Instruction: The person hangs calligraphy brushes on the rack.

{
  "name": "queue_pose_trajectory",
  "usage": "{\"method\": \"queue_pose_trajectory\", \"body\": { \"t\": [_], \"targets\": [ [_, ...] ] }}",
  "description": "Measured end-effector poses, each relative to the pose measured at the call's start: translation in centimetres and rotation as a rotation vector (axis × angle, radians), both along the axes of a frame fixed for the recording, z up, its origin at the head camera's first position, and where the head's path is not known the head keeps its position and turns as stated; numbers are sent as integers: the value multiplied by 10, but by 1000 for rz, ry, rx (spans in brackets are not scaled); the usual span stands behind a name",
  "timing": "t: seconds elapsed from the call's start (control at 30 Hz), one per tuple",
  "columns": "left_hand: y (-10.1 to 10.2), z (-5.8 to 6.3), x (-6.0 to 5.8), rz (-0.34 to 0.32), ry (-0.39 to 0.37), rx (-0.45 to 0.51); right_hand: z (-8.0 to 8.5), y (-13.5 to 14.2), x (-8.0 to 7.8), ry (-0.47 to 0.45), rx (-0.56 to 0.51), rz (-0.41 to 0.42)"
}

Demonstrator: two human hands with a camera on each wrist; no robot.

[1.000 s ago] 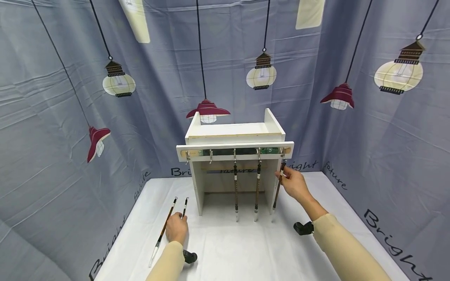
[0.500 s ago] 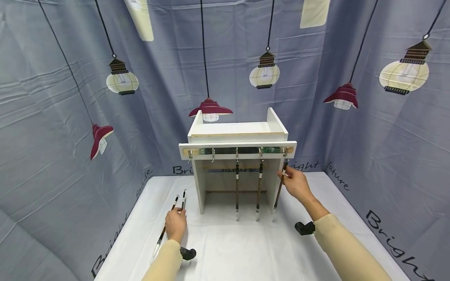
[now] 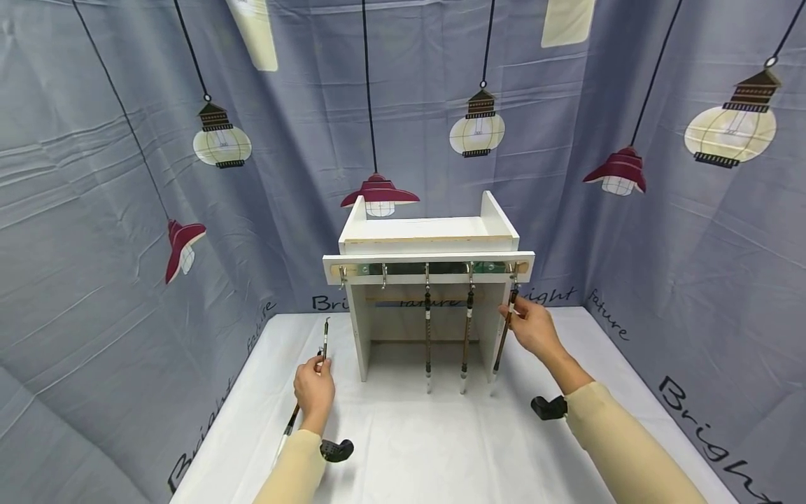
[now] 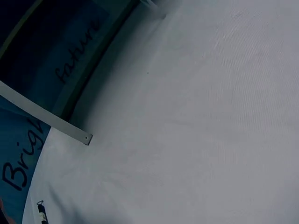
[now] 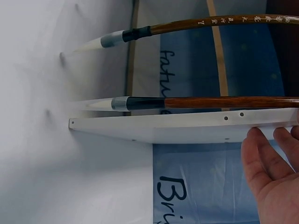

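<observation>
In the head view my left hand [image 3: 314, 386] pinches a slim dark writing brush [image 3: 325, 337], its looped end pointing up and away. A longer brown brush [image 3: 292, 418] lies on the table, partly behind that hand. My right hand [image 3: 534, 330] holds the upper handle of a brown brush [image 3: 502, 346] at the rightmost hook [image 3: 515, 271] of a white rack [image 3: 429, 246]. In the right wrist view this brush [image 5: 233, 102] runs beside the side panel, white bristles down; fingers [image 5: 261, 158] show next to the panel, while the thumb is hidden.
Two more brushes, a middle one [image 3: 428, 339] and one to its right [image 3: 467, 343], hang from the rack. The two left hooks, the outer one [image 3: 343, 277] and its neighbour [image 3: 384, 276], hold nothing. A printed curtain [image 3: 302, 175] encloses the white table [image 3: 403, 448].
My left hand has raised its brush and moved it slightly forward, turning it more upright. My right hand stays at the rightmost brush. The head view has shifted a little.
</observation>
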State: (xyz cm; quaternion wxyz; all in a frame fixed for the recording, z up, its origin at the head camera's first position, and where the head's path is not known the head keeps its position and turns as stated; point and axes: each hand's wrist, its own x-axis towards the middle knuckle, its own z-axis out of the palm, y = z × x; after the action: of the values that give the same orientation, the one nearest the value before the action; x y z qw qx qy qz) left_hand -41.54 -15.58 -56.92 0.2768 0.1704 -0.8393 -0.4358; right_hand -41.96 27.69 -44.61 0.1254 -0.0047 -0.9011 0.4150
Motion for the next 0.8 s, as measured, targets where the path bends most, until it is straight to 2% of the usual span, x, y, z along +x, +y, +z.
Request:
{"method": "queue_pose_trajectory", "body": {
  "t": [0.2, 0.4, 0.8],
  "targets": [
    [7, 18, 6, 35, 127, 34, 1, 0, -1, -20, -1, 7],
    [14, 38, 13, 33, 257, 56, 3, 1, 0, -48, -10, 8],
    [25, 66, 31, 56, 419, 82, 2, 1, -3, -55, -1, 1]
  ]
}}
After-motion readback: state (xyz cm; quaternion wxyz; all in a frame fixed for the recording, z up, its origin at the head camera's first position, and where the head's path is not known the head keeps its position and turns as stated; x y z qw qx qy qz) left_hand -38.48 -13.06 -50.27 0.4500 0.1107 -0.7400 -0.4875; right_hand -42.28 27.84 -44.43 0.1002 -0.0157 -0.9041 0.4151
